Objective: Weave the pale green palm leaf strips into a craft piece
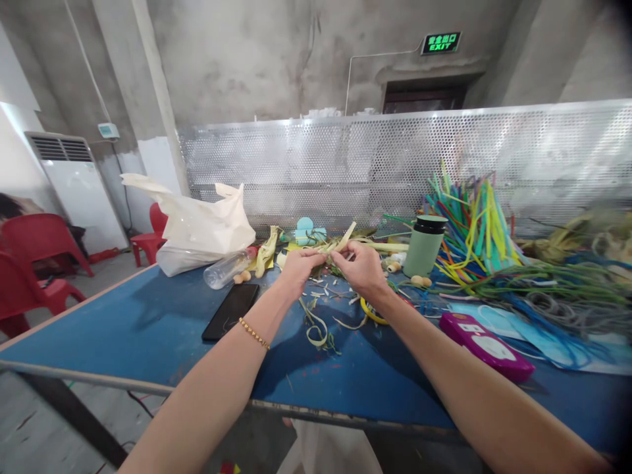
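Observation:
Both my arms reach out over the blue table. My left hand and my right hand are closed, pinching a bundle of pale yellow-green leaf strips between them, held just above the tabletop. Loose strips hang down from the bundle, and a curled strip lies on the table beneath. A gold bead bracelet sits on my left wrist. Small cut scraps lie scattered under my hands.
A black phone lies left of my hands, beside a clear plastic bottle and a white plastic bag. A green flask, coloured strips, green cords and a magenta device lie right. Red chairs stand at left.

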`<state>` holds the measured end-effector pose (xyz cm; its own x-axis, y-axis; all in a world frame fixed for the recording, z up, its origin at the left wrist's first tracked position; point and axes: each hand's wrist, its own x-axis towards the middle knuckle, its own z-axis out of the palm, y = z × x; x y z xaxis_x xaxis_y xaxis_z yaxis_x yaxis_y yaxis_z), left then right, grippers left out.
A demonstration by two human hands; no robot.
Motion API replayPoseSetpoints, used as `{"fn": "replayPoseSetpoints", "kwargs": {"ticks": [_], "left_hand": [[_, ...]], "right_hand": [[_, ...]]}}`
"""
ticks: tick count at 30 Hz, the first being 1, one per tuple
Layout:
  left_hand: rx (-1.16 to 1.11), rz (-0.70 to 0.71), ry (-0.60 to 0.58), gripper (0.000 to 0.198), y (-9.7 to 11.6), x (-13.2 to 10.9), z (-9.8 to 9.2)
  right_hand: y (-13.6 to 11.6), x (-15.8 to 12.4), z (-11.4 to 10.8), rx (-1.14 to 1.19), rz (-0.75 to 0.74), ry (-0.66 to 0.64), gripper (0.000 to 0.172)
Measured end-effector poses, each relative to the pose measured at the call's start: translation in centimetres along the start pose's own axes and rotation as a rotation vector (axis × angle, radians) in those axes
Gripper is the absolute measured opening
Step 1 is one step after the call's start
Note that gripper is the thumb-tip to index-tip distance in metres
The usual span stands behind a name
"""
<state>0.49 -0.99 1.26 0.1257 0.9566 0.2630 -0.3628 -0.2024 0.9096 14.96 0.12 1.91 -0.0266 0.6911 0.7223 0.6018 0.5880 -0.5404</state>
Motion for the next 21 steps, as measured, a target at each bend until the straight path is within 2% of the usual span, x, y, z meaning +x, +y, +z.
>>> {"fn": "replayPoseSetpoints", "kwargs": {"ticks": [8,21], "left_hand": [[0.088,0.051,-0.058,0.023,-0.48,0.17,-0.40],[0.040,0.031,-0.009,0.019,-0.21,0.15,-0.20]], "right_hand": [[-0.21,-0.19,-0.10,-0.038,0.031,0.025,0.014],[0.37,0.01,0.26,0.143,0.027,-0.016,0.018]]}}
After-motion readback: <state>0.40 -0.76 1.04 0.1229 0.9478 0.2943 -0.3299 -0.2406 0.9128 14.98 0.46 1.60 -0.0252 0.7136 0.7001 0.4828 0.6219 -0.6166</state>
